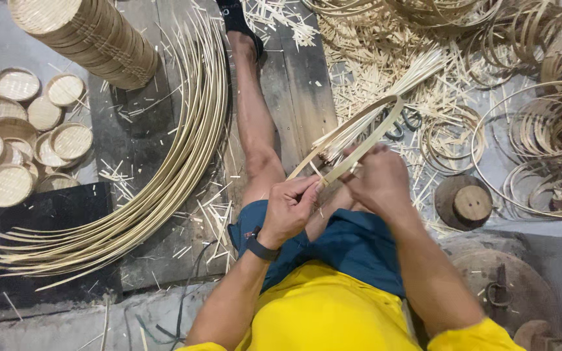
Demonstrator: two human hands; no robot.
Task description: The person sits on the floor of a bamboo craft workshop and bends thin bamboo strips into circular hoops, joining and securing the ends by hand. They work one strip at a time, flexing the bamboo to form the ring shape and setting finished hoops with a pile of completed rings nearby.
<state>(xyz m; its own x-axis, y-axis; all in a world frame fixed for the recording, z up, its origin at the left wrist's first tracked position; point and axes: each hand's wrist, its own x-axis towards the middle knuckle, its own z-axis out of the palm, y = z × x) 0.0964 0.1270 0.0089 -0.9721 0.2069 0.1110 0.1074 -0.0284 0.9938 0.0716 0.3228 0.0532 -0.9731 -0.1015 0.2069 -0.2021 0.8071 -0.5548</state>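
My left hand point(292, 209) and my right hand point(376, 179) meet over my lap, both gripping a thin bamboo strip bent into a loop point(377, 120). The loop arches away from me toward upper right. A bundle of fine bamboo slivers point(385, 97) passes through the loop, its near end by my right hand's fingers. A dark band sits on my left wrist. I sit with one bare leg stretched out on dark wooden planks point(297, 84).
A long sheaf of curved bamboo strips point(164, 175) lies at my left. Small woven round lids point(8, 185) pile at far left, under a tall stack of woven trays point(92, 36). Bamboo rings point(548, 149), offcuts, scissors point(403, 123) and a round wooden block point(464, 203) lie at right.
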